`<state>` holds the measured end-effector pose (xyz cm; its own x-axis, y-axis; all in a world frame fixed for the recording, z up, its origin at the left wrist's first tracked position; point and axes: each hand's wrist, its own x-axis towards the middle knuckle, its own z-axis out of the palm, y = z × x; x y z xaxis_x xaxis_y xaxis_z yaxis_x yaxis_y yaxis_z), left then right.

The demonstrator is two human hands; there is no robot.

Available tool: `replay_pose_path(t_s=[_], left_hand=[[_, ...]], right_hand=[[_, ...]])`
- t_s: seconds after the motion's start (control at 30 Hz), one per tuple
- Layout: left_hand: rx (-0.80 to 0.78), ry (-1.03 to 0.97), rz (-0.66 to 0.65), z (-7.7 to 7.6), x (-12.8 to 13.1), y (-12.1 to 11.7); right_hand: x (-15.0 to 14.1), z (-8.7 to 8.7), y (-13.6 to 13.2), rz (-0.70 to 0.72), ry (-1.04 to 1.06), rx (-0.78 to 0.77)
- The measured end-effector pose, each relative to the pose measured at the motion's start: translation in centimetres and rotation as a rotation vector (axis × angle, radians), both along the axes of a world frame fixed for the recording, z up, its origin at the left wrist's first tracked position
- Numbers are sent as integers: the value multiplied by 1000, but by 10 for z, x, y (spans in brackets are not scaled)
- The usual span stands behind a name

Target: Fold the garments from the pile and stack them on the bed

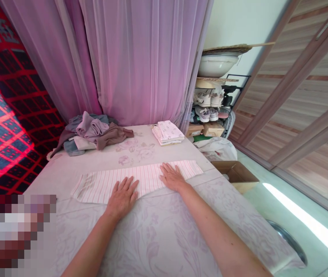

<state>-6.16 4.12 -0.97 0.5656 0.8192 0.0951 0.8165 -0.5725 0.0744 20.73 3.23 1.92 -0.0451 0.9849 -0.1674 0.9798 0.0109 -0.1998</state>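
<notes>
A long strip of pink-and-white striped cloth (149,177), perhaps a folded garment, lies flat across the bed (164,238). My left hand (124,195) rests on its near edge, left of the middle, palm down with the fingers spread. Farther right, my right hand (172,177) presses flat on the same cloth, fingers stretched out. Neither hand grips anything. Beyond the cloth sits a neat stack of folded light printed cloths (169,132).
A heap of rumpled clothes (94,132) lies at the bed's far left, before purple curtains (140,61). To the right stand a shoe rack (210,100), an open cardboard box (235,171) and a wooden wardrobe (296,88). A metal basin (289,238) is on the floor.
</notes>
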Motion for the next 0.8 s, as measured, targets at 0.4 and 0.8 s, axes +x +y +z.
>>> replay_pose_path(t_s=[0.4, 0.8], left_hand=[[10, 4, 1, 1, 0, 0], [-14, 29, 13, 6, 2, -2]], right_hand=[[-24, -3, 9, 55, 44, 17], [30, -3, 18, -161, -93, 23]])
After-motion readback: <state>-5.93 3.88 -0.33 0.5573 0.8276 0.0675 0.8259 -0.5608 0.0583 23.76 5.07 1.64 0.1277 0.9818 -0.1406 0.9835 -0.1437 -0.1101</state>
